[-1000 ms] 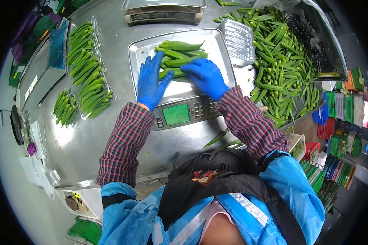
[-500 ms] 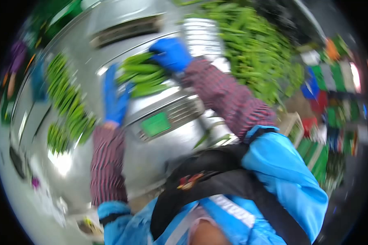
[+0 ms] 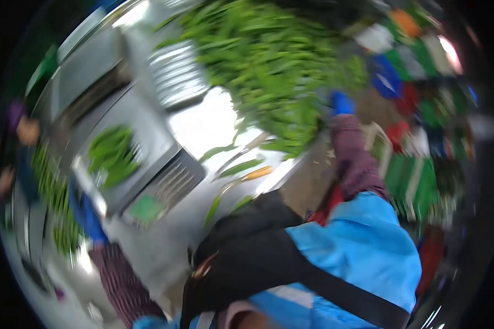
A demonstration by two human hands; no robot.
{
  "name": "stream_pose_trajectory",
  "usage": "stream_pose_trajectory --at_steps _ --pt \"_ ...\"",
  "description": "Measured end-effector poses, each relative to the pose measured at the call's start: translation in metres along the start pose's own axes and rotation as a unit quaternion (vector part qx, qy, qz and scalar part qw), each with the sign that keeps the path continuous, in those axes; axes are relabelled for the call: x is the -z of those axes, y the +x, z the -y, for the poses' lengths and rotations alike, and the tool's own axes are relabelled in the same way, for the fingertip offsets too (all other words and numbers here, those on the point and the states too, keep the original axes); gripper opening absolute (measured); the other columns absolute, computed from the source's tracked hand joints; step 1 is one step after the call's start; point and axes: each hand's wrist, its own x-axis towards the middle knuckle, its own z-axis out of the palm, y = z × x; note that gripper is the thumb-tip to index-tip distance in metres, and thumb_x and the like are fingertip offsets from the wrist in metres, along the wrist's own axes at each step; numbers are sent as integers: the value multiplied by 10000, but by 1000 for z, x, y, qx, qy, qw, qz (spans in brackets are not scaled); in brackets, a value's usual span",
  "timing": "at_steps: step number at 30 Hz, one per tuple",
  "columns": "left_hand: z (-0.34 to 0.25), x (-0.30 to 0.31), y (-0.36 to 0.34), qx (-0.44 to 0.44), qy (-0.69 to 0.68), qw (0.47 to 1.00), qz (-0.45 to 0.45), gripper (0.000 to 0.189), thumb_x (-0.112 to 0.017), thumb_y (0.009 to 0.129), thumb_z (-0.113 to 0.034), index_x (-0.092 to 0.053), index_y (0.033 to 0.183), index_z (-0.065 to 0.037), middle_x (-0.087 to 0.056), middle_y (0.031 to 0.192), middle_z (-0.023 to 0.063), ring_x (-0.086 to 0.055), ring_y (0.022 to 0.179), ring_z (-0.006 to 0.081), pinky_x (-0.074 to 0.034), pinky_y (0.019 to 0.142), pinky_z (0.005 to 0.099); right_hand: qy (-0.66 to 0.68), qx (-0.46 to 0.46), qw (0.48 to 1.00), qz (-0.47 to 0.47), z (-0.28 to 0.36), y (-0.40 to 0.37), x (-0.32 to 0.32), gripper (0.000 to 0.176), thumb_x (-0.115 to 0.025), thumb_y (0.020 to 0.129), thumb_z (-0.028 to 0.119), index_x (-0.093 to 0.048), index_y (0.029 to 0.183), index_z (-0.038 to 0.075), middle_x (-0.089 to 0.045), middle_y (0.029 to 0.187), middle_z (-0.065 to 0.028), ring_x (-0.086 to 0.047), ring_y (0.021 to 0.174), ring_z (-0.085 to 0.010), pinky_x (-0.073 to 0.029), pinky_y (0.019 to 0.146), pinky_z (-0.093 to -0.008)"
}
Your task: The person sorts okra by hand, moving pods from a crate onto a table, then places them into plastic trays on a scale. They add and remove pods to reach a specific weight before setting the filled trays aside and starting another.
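My left hand (image 3: 85, 215), in a blue glove, is beside the left edge of a metal scale (image 3: 153, 129); motion blur smears its fingers. Green pepper-like pods (image 3: 113, 155) lie in a small heap on the scale's plate. My right hand (image 3: 341, 103), also in a blue glove, is at the right edge of a large pile of green pods (image 3: 263, 60). Its fingers are blurred and partly hidden, and what they touch cannot be made out.
Rows of pods (image 3: 52, 181) lie at the left. A stack of silvery trays (image 3: 177, 74) stands behind the scale. Loose pods (image 3: 241, 167) lie near the table's front edge. Another person's hand (image 3: 28, 131) shows at far left. Crates (image 3: 409, 178) stand at the right.
The view has swung to the right. My right hand has left the pods on the scale and moved right to the big pile. My left hand is now lower beside the scale.
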Motion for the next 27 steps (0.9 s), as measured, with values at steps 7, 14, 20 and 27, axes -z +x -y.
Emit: stream_pose_trajectory --at_steps 7,14,20,27 --pt "-52 11 -14 50 29 992 -116 435 -566 896 -128 -452 1311 -64 -472 1307 85 -451 1174 180 -364 978 292 367 -160 903 -155 -79 92 -24 417 -632 828 109 -519 1216 8 -582 1128 -133 -574 949 -214 -470 813 -312" --pt "-9 11 -23 27 -4 993 -116 471 -597 883 -215 -452 1309 -77 -492 1258 108 -463 1149 203 -350 980 327 408 65 910 26 218 15 -5 414 -587 830 3 -532 1233 78 -548 1179 -69 -514 1073 -167 -432 885 -306" --pt "0 11 -24 -26 -20 995 -89 482 -618 869 -193 -451 1305 -74 -490 1270 119 -453 1180 217 -341 1004 342 297 450 842 -4 416 -48 3 384 -609 747 -25 -634 1096 132 -570 1139 -90 -552 1036 -259 -452 879 -351" --pt "-3 -11 3 -123 32 992 -6 518 -640 834 -139 -444 1311 -93 -489 1287 134 -460 1201 287 -355 1017 353 167 602 781 -4 548 -91 -51 332 -672 645 136 -617 970 175 -592 1027 -48 -563 953 -255 -451 760 -373"
